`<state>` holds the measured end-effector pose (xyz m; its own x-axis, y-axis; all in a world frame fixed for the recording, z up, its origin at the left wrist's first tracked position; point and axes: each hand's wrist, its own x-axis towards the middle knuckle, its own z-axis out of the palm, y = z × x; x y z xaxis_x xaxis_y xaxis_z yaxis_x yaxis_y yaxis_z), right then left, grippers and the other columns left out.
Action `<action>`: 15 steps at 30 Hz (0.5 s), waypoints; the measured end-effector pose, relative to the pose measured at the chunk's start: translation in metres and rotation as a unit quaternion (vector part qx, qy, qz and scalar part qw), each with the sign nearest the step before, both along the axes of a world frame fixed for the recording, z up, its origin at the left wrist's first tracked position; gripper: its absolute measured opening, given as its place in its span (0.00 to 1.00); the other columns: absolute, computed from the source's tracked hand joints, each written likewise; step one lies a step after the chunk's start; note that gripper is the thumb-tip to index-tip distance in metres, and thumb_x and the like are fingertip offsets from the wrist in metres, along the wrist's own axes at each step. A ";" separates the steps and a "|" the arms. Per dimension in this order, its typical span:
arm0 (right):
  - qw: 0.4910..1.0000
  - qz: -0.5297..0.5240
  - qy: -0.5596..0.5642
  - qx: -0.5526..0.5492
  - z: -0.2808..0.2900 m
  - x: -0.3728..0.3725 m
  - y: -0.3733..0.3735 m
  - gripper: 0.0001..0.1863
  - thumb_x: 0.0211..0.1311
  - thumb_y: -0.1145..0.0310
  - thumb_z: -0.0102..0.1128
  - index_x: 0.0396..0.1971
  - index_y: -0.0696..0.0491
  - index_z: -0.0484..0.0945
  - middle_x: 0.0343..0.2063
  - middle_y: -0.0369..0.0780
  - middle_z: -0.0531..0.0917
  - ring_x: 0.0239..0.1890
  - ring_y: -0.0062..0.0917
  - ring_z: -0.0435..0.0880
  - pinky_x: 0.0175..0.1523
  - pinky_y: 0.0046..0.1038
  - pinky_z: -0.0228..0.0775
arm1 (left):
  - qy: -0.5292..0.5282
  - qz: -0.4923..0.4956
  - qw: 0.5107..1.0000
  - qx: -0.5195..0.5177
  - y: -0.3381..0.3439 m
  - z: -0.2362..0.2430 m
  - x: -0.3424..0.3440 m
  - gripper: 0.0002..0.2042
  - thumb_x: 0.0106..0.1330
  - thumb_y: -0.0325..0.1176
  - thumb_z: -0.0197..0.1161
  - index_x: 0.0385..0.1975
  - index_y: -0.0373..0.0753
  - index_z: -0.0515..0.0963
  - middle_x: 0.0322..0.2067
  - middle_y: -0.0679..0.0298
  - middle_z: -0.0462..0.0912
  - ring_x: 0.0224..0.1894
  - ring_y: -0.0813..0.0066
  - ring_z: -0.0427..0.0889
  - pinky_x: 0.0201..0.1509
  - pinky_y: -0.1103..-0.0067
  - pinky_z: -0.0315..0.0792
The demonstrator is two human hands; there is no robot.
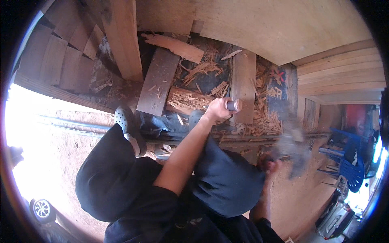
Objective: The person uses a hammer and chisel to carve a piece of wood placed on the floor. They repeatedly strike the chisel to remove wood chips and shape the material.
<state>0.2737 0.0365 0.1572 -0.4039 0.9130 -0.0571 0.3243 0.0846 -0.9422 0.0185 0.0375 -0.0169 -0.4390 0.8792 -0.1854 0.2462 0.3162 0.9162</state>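
Note:
My left hand (pixel 219 109) is closed round a thick, round handle (pixel 234 106) with a worn, blunt end, probably a chisel's; its other end is hidden by the hand. Below the hand lies a rough, crumbling length of wood (pixel 188 100). Down to the right, my right hand (pixel 270 165) is closed on a hand tool with a wide grey head (pixel 295 141). Motion smears that tool, so its exact kind cannot be told. The two tools are apart. A smooth grey-brown plank (pixel 158 83) lies left of the left hand, and a paler plank (pixel 244 81) runs just beyond it.
Splinters and wood chips (pixel 263 117) litter the dark ground around the planks. A loose broken board (pixel 174 45) lies farther back. An upright post (pixel 123 40) stands at left, plywood (pixel 283 28) overhead. Blue plastic chairs (pixel 350 158) are at right. My shoe (pixel 123 119) rests near the planks.

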 end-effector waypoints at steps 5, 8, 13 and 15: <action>0.859 0.071 -0.506 0.002 -0.012 -0.045 0.012 0.26 0.63 0.48 0.51 0.34 0.61 0.76 0.21 0.52 0.77 0.28 0.45 0.80 0.35 0.39 0.69 | -0.005 -0.068 0.998 0.016 0.009 0.010 -0.006 0.18 0.47 0.39 0.67 0.38 0.37 0.79 0.32 0.49 0.82 0.39 0.52 0.81 0.44 0.66 0.74; 0.858 0.072 -0.501 0.086 0.008 -0.042 0.011 0.25 0.63 0.48 0.51 0.35 0.60 0.77 0.20 0.52 0.78 0.28 0.47 0.80 0.33 0.38 0.69 | -0.037 -0.038 0.999 0.001 0.006 0.008 -0.005 0.15 0.48 0.34 0.60 0.36 0.38 0.79 0.30 0.49 0.82 0.38 0.50 0.81 0.43 0.64 0.75; 0.986 0.049 -0.156 0.038 0.001 -0.005 0.004 0.26 0.64 0.48 0.49 0.32 0.60 0.76 0.18 0.49 0.76 0.22 0.42 0.76 0.28 0.38 0.67 | 0.035 -0.004 0.999 -0.011 0.008 0.001 0.002 0.15 0.43 0.32 0.56 0.33 0.40 0.79 0.28 0.46 0.81 0.36 0.48 0.81 0.44 0.62 0.74; 0.950 0.034 -0.279 0.136 -0.027 -0.002 0.006 0.28 0.64 0.46 0.47 0.28 0.61 0.76 0.16 0.46 0.75 0.18 0.34 0.74 0.26 0.35 0.66 | 0.039 -0.011 0.999 -0.025 0.011 0.001 0.003 0.14 0.44 0.32 0.56 0.32 0.39 0.79 0.28 0.46 0.81 0.36 0.48 0.81 0.44 0.62 0.74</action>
<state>0.2719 0.0430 0.1301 -0.4383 0.8977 -0.0452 0.7525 0.3390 -0.5646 0.0218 0.0483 -0.0161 -0.4341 0.8793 -0.1957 0.3228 0.3547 0.8775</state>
